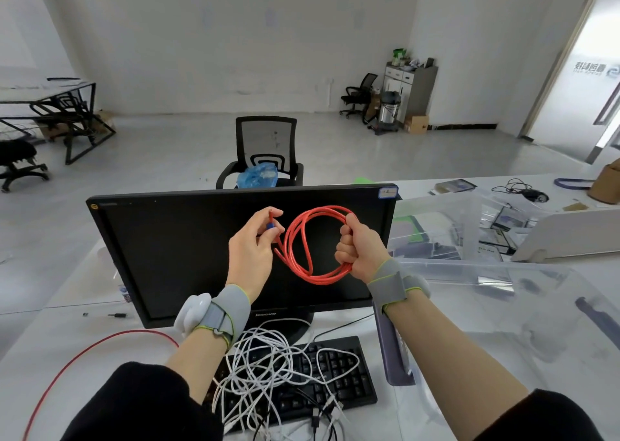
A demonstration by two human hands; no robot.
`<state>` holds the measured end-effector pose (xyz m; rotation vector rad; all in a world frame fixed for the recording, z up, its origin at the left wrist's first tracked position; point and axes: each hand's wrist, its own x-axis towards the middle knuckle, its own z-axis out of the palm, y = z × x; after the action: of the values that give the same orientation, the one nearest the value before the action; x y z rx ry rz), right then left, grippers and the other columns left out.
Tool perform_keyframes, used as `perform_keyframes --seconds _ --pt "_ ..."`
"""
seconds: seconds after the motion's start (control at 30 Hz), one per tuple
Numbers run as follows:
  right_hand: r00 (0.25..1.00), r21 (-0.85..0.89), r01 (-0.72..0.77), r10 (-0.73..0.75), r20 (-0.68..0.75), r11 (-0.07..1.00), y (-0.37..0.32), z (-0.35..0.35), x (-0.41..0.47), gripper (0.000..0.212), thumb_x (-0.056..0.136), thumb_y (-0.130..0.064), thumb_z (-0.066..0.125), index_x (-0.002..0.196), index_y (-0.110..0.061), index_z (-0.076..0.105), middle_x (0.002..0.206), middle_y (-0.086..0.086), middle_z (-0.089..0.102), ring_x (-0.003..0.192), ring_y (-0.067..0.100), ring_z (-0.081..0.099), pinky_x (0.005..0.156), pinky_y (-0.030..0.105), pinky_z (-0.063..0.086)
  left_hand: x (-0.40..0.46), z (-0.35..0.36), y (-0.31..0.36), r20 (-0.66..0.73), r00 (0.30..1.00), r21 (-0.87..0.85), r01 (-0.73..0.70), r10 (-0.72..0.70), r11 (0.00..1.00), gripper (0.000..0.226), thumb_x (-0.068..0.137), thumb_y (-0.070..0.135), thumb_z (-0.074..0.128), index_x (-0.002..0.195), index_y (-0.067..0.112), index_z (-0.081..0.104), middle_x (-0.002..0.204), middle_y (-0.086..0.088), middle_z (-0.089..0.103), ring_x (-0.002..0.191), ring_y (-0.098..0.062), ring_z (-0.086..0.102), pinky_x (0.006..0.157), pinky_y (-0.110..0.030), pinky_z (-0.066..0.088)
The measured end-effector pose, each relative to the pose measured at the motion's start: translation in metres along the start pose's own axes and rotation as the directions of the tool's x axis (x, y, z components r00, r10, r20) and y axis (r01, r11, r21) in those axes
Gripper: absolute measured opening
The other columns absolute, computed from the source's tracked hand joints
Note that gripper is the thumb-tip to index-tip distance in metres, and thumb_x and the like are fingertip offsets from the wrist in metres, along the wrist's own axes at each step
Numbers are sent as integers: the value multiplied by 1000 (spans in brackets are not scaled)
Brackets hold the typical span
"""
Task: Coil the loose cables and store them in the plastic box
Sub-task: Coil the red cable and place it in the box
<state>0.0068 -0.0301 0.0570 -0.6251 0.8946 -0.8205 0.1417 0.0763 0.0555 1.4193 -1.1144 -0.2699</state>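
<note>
The brand "lenovo" is printed in pale letters on the lower bezel of the black flat monitor [235,256]. Mirrored characters are seen on the frosted glass door [593,71] far right, but cannot be read.

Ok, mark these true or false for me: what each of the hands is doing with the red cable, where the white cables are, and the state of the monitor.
1. The right hand grips the coiled red cable. True.
2. The left hand is empty. False: it pinches the red cable's end with the blue connector.
3. The white cables are neatly coiled. False: they lie tangled on the black keyboard.
4. The monitor screen is dark. True.
5. The red coil already lies in the plastic box. False: it is held up in front of the monitor.
</note>
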Motion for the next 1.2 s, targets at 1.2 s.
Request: perform_keyframes --seconds 1.2 --pt "944 -293 327 -321 69 898 -2 20 -19 40 101 -32 39 65 -15 40 44 -5 27 32 7 21 36 17 19 8 9 10 334 936 194 -181 109 964 16 86 1 63 96 9 72 85 12 63 84 2 61 81 -6 43"
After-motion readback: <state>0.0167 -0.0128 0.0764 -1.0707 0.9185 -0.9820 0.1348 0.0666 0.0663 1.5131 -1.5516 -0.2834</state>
